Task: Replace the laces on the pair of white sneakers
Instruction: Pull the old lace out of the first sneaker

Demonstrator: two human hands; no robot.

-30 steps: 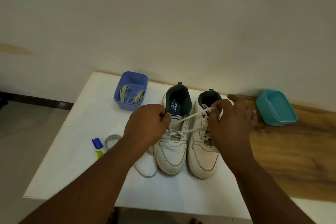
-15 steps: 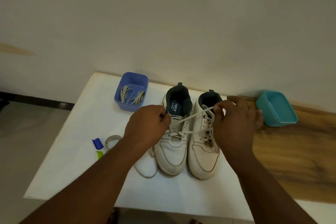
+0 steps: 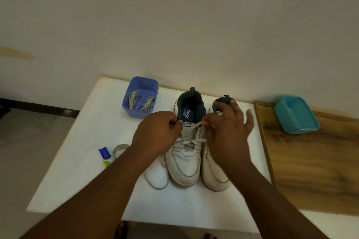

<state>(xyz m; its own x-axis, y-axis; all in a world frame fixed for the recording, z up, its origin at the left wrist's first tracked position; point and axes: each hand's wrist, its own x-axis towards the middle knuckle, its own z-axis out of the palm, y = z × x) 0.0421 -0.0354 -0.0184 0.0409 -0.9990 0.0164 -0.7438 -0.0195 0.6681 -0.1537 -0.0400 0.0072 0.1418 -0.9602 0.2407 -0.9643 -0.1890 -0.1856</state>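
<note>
Sneakers [image 3: 184, 161] on table, both hands' fingers pinching lace [image 3: 194, 125], spare laces [image 3: 140, 101] in blue tub [image 3: 136, 88]

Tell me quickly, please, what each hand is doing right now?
Left hand: fingers pinch the lace of the left sneaker.
Right hand: pinches the same lace, other fingers spread.

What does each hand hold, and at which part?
Left hand pinches the lace near one end; right hand pinches it further along, other fingers spread.
</note>
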